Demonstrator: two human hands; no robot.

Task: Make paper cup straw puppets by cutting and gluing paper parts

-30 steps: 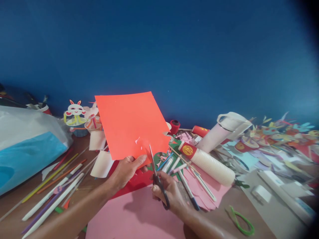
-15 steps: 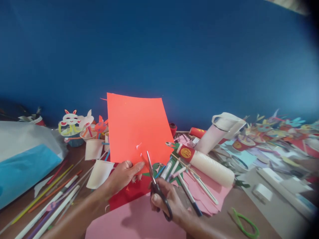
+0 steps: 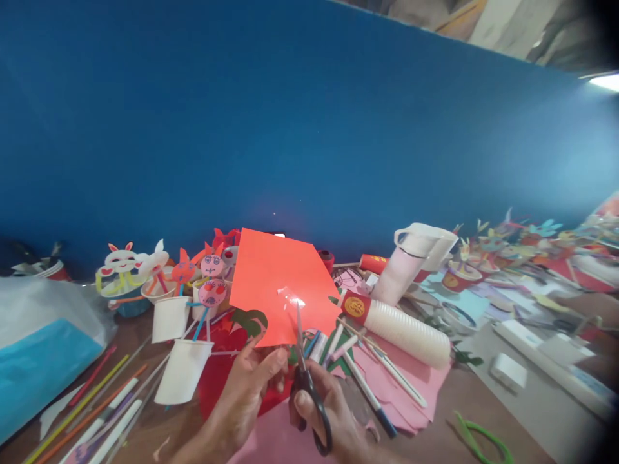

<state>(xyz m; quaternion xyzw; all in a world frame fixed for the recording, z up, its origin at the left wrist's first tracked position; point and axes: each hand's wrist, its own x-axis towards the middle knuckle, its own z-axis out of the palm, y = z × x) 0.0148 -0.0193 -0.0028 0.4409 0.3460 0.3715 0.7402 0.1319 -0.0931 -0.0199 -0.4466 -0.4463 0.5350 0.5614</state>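
An orange-red sheet of paper (image 3: 280, 277) stands tilted in front of me, with small pale marks or scraps near its middle. My left hand (image 3: 256, 374) is at the sheet's lower edge, thumb and fingers closed on it. Black-handled scissors (image 3: 313, 399) are in my right hand (image 3: 329, 393), fingers through the loops, blades pointing up in front of the sheet's lower part. Beneath my hands lie a red sheet (image 3: 217, 367) and a pink sheet (image 3: 271, 432).
White paper cups (image 3: 184, 370) with animal-face figures stand at left, beside sticks and pens. A stack of cups (image 3: 406, 332), a white pitcher (image 3: 406, 264), markers and pink paper lie at right. A green pipe cleaner (image 3: 483, 438) is near the front.
The orange-red sheet has dropped lower and turned, showing more cup figures behind it. My left hand has moved slightly down. The camera view has shifted, with more showing above the blue wall.
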